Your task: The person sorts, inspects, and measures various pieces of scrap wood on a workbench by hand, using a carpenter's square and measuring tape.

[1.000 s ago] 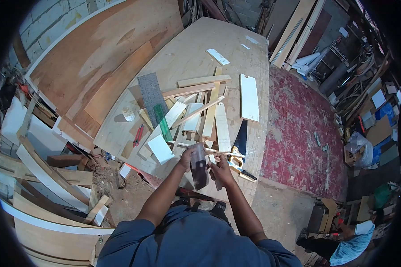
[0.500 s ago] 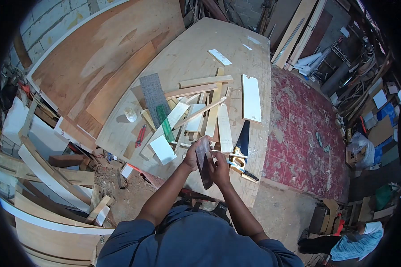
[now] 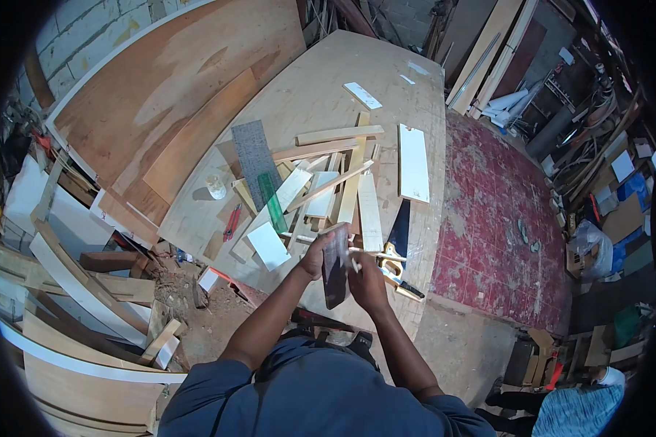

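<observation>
One dark brown, flat rectangular piece (image 3: 335, 269): tilting in the lower centre of the frame, above the near part of the pale wooden tabletop (image 3: 321, 80)
Left hand (image 3: 313, 261): clamping on the brown piece along its left side
Right hand (image 3: 368, 280): curling its fingers together on a small, blurred pale item (image 3: 354, 264), by the brown piece's right edge
Saw (image 3: 398, 237): lying right of the right hand, its dark blade pointing up the frame from a yellow-and-white handle
Pale wooden strips (image 3: 350, 182): lying crisscrossed in the centre
Translucent green strip (image 3: 272, 200): overlapping the lower end of a speckled grey rectangular sheet (image 3: 253, 156)
Red-handled tool (image 3: 232, 222): resting left of a small white rectangular panel (image 3: 269, 246)
Long white panel (image 3: 414, 164): lying right of the strips
Person in a light blue top (image 3: 579, 411): staying apart at lower right
</observation>
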The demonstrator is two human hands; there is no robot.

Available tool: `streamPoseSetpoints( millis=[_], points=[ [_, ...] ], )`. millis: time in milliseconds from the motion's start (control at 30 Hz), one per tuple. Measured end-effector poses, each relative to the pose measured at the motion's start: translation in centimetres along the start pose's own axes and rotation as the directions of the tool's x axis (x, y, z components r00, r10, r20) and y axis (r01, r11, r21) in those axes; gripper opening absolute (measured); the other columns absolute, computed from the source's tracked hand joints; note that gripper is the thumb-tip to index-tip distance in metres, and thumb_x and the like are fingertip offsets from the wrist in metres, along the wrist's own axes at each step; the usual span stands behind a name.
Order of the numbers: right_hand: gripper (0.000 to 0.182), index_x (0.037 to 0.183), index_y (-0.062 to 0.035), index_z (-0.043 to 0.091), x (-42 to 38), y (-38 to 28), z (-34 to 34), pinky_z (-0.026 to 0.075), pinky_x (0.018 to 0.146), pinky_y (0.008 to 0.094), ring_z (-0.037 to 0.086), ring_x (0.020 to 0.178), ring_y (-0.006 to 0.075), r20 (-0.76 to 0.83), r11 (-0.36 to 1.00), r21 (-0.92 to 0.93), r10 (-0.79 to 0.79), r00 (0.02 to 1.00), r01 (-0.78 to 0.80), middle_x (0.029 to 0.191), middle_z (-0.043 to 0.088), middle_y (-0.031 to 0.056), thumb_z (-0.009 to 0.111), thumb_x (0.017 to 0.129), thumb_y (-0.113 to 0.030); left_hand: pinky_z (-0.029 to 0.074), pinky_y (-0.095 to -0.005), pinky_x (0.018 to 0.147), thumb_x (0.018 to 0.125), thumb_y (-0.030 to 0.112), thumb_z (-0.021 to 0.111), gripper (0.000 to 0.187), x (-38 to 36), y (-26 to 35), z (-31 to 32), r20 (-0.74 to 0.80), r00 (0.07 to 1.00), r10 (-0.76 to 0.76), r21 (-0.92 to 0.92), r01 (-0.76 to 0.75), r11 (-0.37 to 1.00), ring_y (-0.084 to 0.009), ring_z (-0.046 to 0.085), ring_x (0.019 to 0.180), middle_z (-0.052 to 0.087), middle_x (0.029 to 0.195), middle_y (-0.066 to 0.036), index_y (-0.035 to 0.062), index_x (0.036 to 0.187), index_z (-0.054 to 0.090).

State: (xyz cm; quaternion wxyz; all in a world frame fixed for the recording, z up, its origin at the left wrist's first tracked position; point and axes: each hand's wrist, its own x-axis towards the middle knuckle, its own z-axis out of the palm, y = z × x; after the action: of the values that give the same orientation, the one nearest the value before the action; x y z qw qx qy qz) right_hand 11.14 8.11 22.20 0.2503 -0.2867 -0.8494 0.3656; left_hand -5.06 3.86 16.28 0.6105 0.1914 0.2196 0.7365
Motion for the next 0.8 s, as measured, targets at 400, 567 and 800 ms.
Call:
streamPoseSetpoints(
  millis=[400, 567, 800],
  points=[
    [0.021, 0.102, -0.0018, 0.063, -1.4, 2.5, 1.2, 0.05, 0.066, 0.032, 0.064, 0.078, 0.0215, 0.209, 0.982, 0.096, 0.138, 0.968, -0.16, 0.093, 0.066, 0.0145, 0.065, 0.082, -0.002, 0.05, -0.0358, 0.088, 0.095, 0.042, 0.043, 0.05, -1.0, -2.2, -2.6, -0.088, 0.994, -0.071, -0.036, 0.068, 0.997, -0.0194, 0.059, 0.102, 0.058, 0.111, -0.007, 0.0051, 0.128, 0.049],
    [0.024, 0.105, -0.0017, 0.061, -1.4, 2.0, 0.1, 0.051, 0.072, 0.035, 0.066, 0.082, 0.025, 0.275, 0.993, 0.056, 0.082, 0.958, -0.101, 0.092, 0.066, 0.0149, 0.063, 0.081, -0.002, 0.046, -0.0342, 0.093, 0.094, 0.041, 0.046, 0.057, 0.0, -1.0, -3.1, -0.074, 0.994, -0.075, 0.172, 0.087, 0.981, -0.0182, 0.058, 0.102, 0.06, 0.112, -0.007, 0.0041, 0.137, 0.044],
    [0.025, 0.108, -0.0022, 0.057, 0.7, 2.2, 1.8, 0.051, 0.063, 0.0283, 0.063, 0.077, 0.0153, -0.082, 0.982, 0.189, -0.003, 0.997, 0.018, 0.094, 0.064, 0.0114, 0.061, 0.084, 0.004, 0.053, -0.0364, 0.082, 0.095, 0.039, 0.042, 0.052, -0.7, -1.0, 0.1, -0.034, 0.999, -0.022, -0.01, 0.022, 1.0, -0.0227, 0.061, 0.098, 0.061, 0.106, -0.01, 0.008, 0.136, 0.045]
  ],
)
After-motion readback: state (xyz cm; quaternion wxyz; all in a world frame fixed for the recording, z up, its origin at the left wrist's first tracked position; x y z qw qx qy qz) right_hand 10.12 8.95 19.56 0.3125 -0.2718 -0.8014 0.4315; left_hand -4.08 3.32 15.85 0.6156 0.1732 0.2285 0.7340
